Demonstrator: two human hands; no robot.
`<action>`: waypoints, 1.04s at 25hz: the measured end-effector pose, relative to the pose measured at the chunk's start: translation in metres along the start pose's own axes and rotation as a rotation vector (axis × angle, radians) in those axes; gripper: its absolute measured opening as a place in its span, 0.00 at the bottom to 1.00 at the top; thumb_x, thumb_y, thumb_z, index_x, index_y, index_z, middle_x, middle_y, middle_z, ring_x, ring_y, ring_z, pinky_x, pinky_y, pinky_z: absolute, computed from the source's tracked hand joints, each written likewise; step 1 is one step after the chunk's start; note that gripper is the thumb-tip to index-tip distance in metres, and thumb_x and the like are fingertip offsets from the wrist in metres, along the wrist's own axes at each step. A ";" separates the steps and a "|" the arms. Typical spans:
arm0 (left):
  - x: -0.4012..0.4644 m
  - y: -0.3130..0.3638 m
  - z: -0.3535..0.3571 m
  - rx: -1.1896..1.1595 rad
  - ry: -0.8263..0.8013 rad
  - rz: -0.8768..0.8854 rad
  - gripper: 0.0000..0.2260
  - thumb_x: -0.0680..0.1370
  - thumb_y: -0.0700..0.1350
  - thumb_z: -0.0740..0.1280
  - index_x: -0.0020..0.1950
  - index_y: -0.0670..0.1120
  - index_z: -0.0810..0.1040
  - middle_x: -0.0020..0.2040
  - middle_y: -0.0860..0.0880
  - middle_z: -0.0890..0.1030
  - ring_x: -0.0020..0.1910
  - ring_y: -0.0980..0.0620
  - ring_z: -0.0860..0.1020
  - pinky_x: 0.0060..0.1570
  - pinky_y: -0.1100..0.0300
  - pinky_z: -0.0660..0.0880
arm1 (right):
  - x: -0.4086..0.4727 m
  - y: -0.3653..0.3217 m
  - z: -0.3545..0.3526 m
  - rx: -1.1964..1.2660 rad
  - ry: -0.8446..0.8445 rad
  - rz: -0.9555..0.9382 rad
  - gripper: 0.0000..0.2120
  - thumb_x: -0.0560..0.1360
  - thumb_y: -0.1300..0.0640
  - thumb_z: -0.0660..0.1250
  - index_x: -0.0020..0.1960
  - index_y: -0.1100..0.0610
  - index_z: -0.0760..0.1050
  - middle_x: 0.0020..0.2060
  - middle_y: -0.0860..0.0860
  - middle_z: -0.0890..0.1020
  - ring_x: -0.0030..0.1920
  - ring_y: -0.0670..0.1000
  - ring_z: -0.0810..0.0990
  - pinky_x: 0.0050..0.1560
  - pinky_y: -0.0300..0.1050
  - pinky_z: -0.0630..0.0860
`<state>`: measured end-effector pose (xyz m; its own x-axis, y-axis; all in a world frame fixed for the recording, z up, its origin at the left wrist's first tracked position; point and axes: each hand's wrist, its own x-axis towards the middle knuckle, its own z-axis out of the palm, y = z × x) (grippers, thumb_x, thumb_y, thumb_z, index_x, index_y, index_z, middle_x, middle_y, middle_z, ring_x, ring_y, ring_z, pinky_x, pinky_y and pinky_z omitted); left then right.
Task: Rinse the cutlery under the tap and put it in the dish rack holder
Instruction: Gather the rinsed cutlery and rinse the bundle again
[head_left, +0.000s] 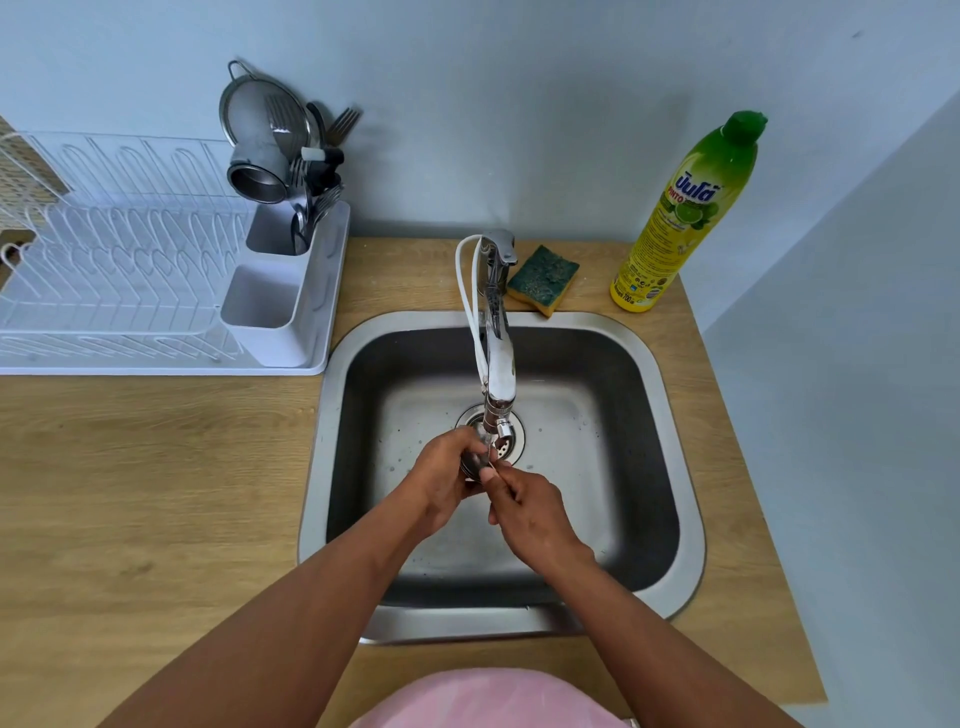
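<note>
Both hands meet over the steel sink (670, 415), just under the tap (500, 358) nozzle. My left hand (444, 475) cups the bowl of a metal spoon (474, 464). My right hand (530, 512) pinches the same spoon from the right, and its handle is hidden. Whether water is running is hard to tell. The white cutlery holder (291, 291) stands at the right end of the white dish rack (119, 270). Its far compartment holds forks, spoons, a metal cup and a strainer. The near compartment looks empty.
A green-and-yellow sponge (543, 278) lies behind the sink beside the tap base. A yellow dish soap bottle (685, 218) stands at the back right. The wooden counter (145, 493) stretches left of the sink. A wall closes the right side.
</note>
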<state>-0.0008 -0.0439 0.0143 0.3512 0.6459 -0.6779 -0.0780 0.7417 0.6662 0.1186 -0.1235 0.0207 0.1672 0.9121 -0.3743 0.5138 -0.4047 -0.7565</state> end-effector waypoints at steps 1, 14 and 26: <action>0.001 0.000 0.001 0.028 0.006 0.012 0.08 0.75 0.43 0.66 0.50 0.41 0.79 0.37 0.47 0.83 0.42 0.47 0.82 0.53 0.48 0.79 | 0.000 0.000 0.000 0.007 0.002 0.003 0.19 0.83 0.39 0.56 0.56 0.46 0.82 0.30 0.44 0.80 0.33 0.40 0.80 0.37 0.33 0.70; -0.013 -0.001 0.011 0.451 -0.065 0.219 0.08 0.81 0.45 0.67 0.58 0.54 0.81 0.53 0.54 0.87 0.53 0.55 0.84 0.56 0.56 0.78 | 0.000 0.029 -0.020 0.862 -0.185 0.227 0.07 0.80 0.60 0.68 0.52 0.57 0.86 0.37 0.53 0.82 0.40 0.50 0.80 0.48 0.45 0.78; -0.027 -0.018 0.008 0.300 0.219 0.183 0.09 0.78 0.49 0.73 0.46 0.44 0.84 0.41 0.47 0.86 0.38 0.51 0.86 0.44 0.56 0.83 | 0.014 0.004 -0.009 0.505 -0.114 0.101 0.12 0.82 0.48 0.64 0.49 0.49 0.85 0.38 0.51 0.88 0.41 0.52 0.89 0.35 0.45 0.82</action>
<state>-0.0009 -0.0761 0.0228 0.1478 0.8094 -0.5683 0.1664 0.5461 0.8210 0.1308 -0.1114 0.0174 0.0880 0.8656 -0.4930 0.0255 -0.4967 -0.8676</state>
